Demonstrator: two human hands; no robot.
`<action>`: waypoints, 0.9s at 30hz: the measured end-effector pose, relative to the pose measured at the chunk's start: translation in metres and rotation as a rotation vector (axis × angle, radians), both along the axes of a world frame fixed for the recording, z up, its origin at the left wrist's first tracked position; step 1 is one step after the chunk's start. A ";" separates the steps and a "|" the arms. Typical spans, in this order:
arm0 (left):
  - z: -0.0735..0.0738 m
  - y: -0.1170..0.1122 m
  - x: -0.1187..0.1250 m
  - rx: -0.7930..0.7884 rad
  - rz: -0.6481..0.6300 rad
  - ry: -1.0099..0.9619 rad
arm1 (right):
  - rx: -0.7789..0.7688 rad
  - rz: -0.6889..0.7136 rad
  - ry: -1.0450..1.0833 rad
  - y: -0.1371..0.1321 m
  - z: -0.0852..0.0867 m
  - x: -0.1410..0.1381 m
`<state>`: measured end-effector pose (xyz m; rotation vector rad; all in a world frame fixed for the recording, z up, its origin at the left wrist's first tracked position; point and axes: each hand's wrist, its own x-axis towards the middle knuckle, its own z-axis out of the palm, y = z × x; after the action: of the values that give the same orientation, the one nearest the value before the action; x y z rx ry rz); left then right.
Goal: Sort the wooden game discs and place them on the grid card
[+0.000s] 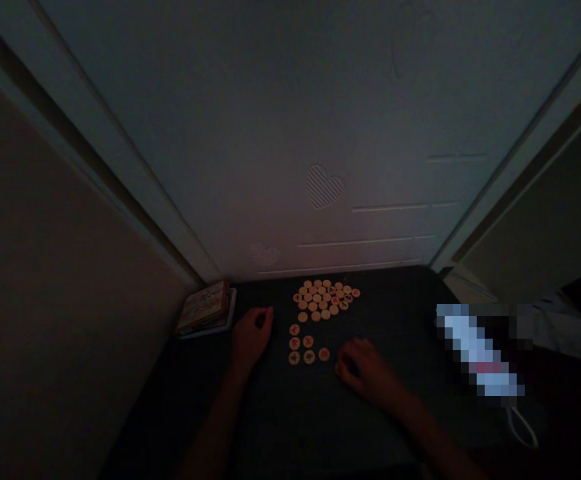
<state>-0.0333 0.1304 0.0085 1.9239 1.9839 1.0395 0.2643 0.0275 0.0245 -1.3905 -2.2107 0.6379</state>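
Note:
On the dark table, my left hand (251, 339) rests with its fingers curled in, and nothing shows in it. My right hand (366, 370) has its fingers bent and its fingertips at the edge of a round xiangqi piece (339, 368), mostly covered by the hand. Between my hands, a stepped group of face-up pieces (309, 357) with red or dark characters forms short rows. The nearest row ends in a red-marked piece (324, 354) beside my right fingertips. Behind them lies a loose cluster of pieces (317, 298), many showing plain faces.
A small stack of books or boxes (204, 308) lies at the table's left rear. A pale panel (270, 133) with heart patterns rises behind the table (290, 427). At the right is a blurred-out bright device (480, 350) with a white loop (524, 430). The light is dim.

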 end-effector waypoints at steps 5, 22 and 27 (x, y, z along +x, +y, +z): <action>0.003 -0.001 0.001 0.006 -0.008 -0.004 | 0.007 0.040 -0.020 0.000 0.005 0.001; 0.000 -0.001 -0.001 -0.018 -0.042 -0.005 | 0.128 -0.008 -0.049 -0.003 -0.005 -0.025; 0.002 -0.002 -0.001 -0.023 -0.046 -0.004 | 0.121 -0.020 -0.038 -0.004 -0.004 -0.027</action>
<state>-0.0338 0.1279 0.0100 1.9447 1.9313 1.0044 0.2373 0.0237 0.0207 -1.3723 -2.2221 0.4668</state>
